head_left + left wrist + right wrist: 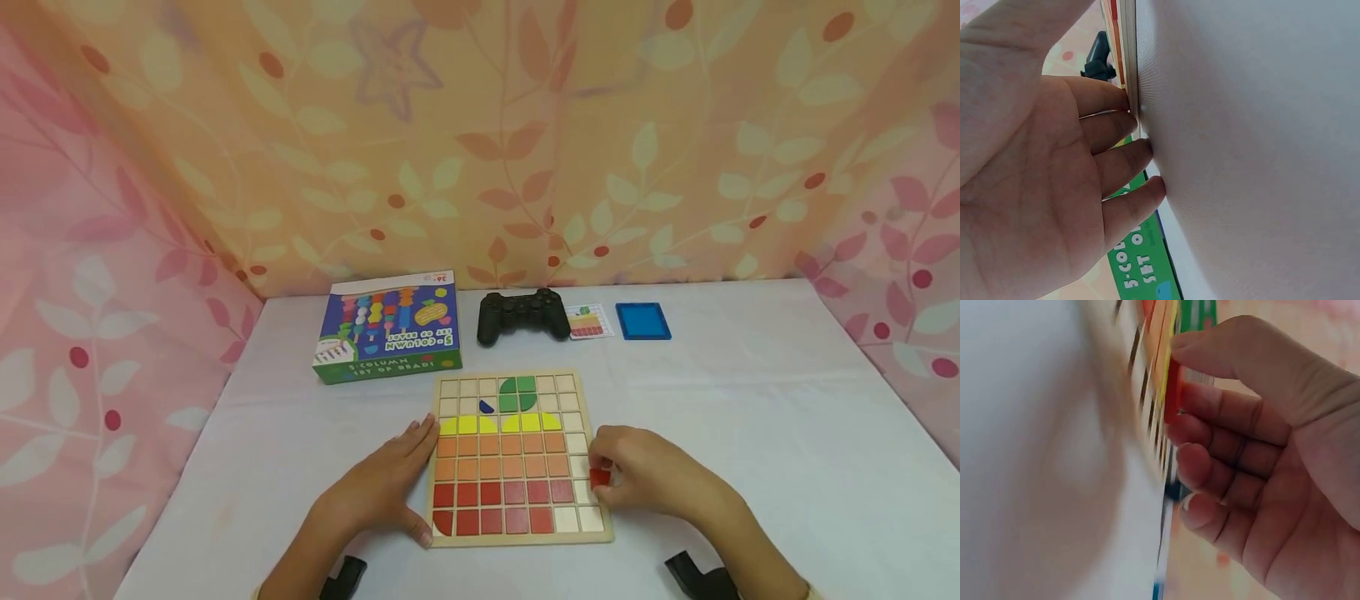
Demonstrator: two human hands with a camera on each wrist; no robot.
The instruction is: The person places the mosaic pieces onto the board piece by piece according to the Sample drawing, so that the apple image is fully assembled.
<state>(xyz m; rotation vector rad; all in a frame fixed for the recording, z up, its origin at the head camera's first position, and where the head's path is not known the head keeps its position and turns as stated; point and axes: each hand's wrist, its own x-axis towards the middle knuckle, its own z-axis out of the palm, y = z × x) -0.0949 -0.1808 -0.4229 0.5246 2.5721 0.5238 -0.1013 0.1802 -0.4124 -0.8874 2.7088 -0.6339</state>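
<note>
A wooden grid board (525, 542) lies on the white table, partly filled with coloured tiles. Red tiles (491, 522) fill much of the two nearest rows, with orange tiles (467, 468) and yellow tiles (530, 422) beyond them. Green tiles (517, 394) and a small dark blue tile (487, 407) sit near the far side. My left hand (378, 483) touches the board's left edge with extended fingers; its palm shows in the left wrist view. Just off the right edge, my right hand (652, 471) pinches a red tile (1173, 394) between thumb and fingers.
Behind the board stand a bead-set box (387, 325), a black game controller (522, 315), a small pattern card (589, 322) and a blue square tray (643, 322). Patterned cloth (480, 142) hangs at the back and sides. Black straps hang by both wrists.
</note>
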